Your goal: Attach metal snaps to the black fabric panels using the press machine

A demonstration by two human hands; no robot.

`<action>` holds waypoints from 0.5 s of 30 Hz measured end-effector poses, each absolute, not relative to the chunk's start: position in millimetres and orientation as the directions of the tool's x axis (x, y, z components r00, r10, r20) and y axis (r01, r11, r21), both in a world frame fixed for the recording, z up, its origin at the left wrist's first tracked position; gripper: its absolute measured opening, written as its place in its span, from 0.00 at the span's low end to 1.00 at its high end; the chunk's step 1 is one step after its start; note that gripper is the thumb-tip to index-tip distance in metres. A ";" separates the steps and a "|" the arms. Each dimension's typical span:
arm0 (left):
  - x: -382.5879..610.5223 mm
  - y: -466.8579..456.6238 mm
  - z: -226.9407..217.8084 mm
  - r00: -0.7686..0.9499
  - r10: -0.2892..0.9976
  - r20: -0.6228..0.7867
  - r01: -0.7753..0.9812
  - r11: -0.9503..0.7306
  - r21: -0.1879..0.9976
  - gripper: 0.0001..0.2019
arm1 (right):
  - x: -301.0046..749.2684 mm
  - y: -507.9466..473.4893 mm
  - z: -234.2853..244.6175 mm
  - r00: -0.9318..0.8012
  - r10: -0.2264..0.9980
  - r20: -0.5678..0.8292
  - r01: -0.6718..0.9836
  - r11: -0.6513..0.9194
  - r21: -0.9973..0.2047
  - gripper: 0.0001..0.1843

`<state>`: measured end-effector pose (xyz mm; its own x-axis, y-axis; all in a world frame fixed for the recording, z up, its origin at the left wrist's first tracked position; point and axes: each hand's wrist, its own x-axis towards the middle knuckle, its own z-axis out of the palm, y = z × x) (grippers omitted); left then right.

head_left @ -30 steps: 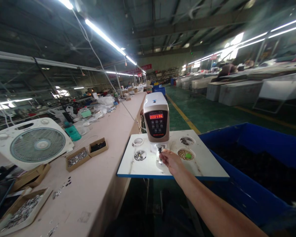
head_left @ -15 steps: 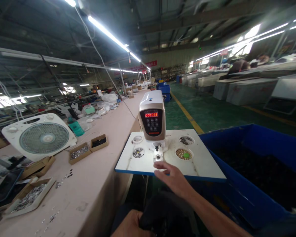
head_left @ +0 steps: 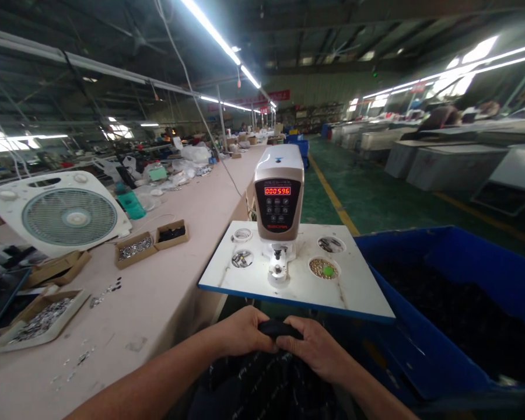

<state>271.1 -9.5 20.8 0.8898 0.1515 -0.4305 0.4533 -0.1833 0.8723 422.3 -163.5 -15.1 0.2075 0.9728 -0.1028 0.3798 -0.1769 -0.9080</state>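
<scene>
Both hands meet low in the middle of the head view, just below the front edge of the white machine table [head_left: 363, 294]. My left hand [head_left: 240, 332] and my right hand [head_left: 317, 347] are closed on the top edge of a dark fabric piece [head_left: 280, 329], which hangs down into my lap. Behind them stands a white and beige press machine [head_left: 279, 192] whose red display reads 000596. Its small die post [head_left: 277, 269] sits on the table straight ahead of my hands.
Round wells in the table hold small metal parts, one with brass pieces and a green cap [head_left: 324, 268]. A blue bin [head_left: 441, 245] of dark goods stands at the right. On the long pink bench at left are a fan [head_left: 65, 214] and cardboard boxes of metal fasteners [head_left: 133, 248].
My right hand left the die post and came back down below the table edge. My left hand rose into view, and both now grip the dark fabric.
</scene>
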 end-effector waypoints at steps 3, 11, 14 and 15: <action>281.9 0.5 15.7 0.892 0.147 -0.428 0.448 -0.155 0.881 0.12 | 431.0 -156.0 -14.9 0.254 0.958 -0.135 0.362 -0.223 -0.905 0.17; 317.0 31.1 9.8 0.864 0.180 -0.470 0.497 -0.157 0.853 0.10 | 462.0 -125.2 -13.5 0.280 0.945 -0.167 0.233 -0.236 -0.943 0.15; 325.8 43.1 5.1 0.871 0.170 -0.460 0.487 -0.190 0.852 0.09 | 470.6 -116.2 -13.2 0.299 0.949 -0.098 0.277 -0.185 -0.943 0.16; 328.5 46.6 3.6 0.875 0.161 -0.456 0.482 -0.195 0.854 0.09 | 473.0 -113.7 -13.0 0.297 0.951 -0.082 0.291 -0.172 -0.941 0.18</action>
